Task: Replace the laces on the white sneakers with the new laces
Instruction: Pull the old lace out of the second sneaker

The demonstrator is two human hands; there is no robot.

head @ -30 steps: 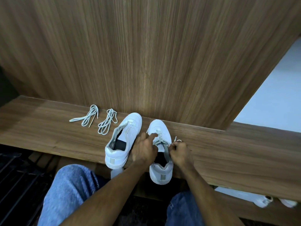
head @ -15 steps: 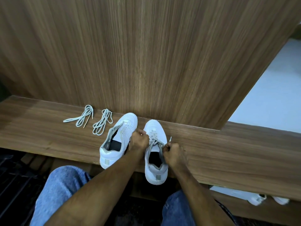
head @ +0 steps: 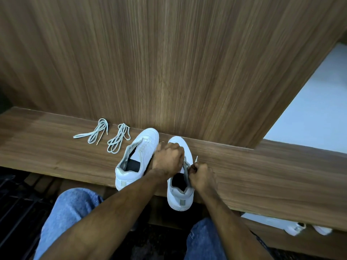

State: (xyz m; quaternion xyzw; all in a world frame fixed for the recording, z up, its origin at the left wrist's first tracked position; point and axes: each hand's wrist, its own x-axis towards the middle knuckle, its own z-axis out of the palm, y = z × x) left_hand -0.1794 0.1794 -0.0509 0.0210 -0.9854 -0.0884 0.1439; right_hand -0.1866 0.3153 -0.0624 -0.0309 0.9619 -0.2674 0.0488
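Note:
Two white sneakers stand on a wooden bench, toes toward the wall. The left sneaker has no lace in its eyelets. My left hand lies curled over the laced front of the right sneaker, its fingers hiding the eyelets and gripping the lace there. My right hand pinches a white lace end at that shoe's right side. Two loose bundles of pale laces lie on the bench to the left of the shoes.
A wood-panelled wall rises right behind the bench. My knees in blue jeans are below the bench edge. Another pair of white shoes sits on a lower shelf at the right. A dark grille lies at lower left.
My left hand has slid forward from beside the shoe onto its laced front. My right hand has kept its pinch on the lace end. The camera view shifted slightly.

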